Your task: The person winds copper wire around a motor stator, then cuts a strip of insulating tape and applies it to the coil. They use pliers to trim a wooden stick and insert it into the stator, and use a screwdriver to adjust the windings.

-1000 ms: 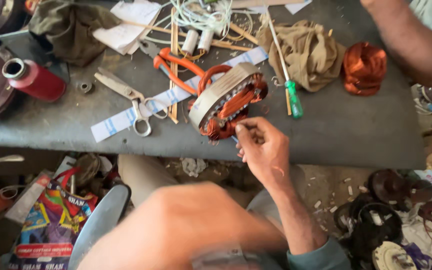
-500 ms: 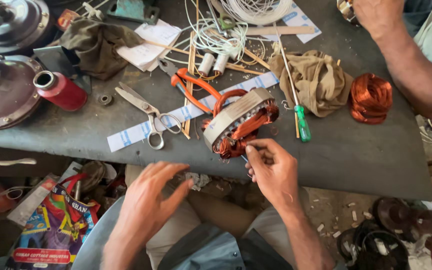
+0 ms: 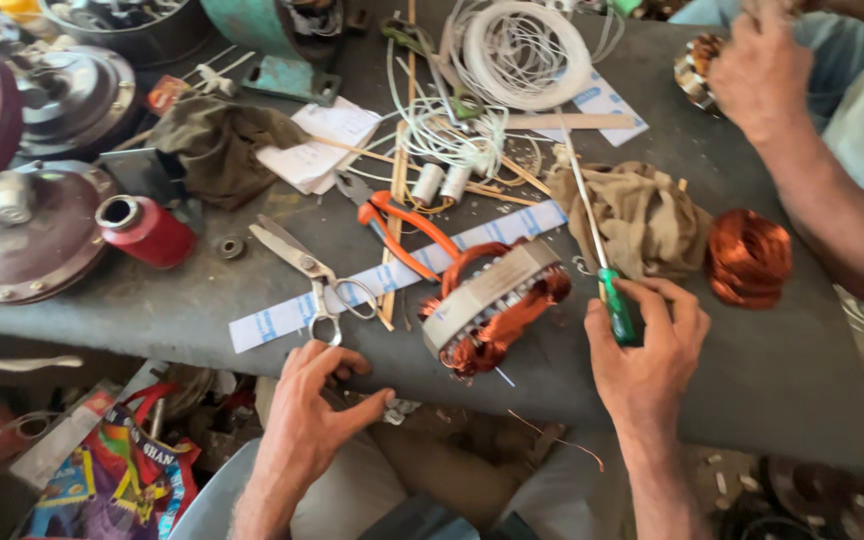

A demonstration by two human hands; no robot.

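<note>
Two hands work at the table (image 3: 182, 310) edge: the right hand (image 3: 644, 352) grips a green-handled screwdriver (image 3: 600, 268) right of centre, the left hand (image 3: 314, 405) rests loose-fingered below the scissors (image 3: 304, 268); a copper-wound stator (image 3: 492, 305) lies between them

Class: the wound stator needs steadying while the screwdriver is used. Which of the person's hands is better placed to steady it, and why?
Left hand: it rests empty at the table edge beside the stator, while the right hand grips the green-handled screwdriver.
</note>
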